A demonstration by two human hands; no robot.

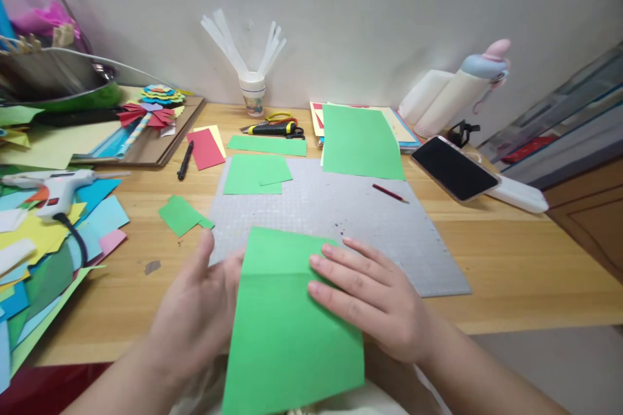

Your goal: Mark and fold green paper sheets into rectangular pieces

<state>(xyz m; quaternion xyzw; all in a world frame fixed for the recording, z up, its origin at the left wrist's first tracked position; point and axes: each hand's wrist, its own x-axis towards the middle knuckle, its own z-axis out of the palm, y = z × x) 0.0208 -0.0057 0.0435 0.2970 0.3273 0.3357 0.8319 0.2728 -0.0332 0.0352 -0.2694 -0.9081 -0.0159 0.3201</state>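
Observation:
A sheet of green paper [292, 337] with a crosswise crease near its top is tilted up in front of me, over the table's near edge. My right hand [374, 295] holds its right side, fingers laid across the front and the thumb out of sight behind. On the other side, my left hand [197, 305] is open at the paper's left edge, thumb raised apart and fingertips hidden behind the sheet. Beyond lies a grey cutting mat [311, 207] with a cut green piece [253, 172] and a dark red pencil [389, 192] on it.
A larger green sheet [360, 142] covers a paper stack at the back. Left of the mat are green scraps [180, 215], a black pen [185, 160] and a glue gun [61, 191] on paper offcuts. A utility knife [272, 128], paper cup [252, 94] and phone [455, 168] stand or lie farther back.

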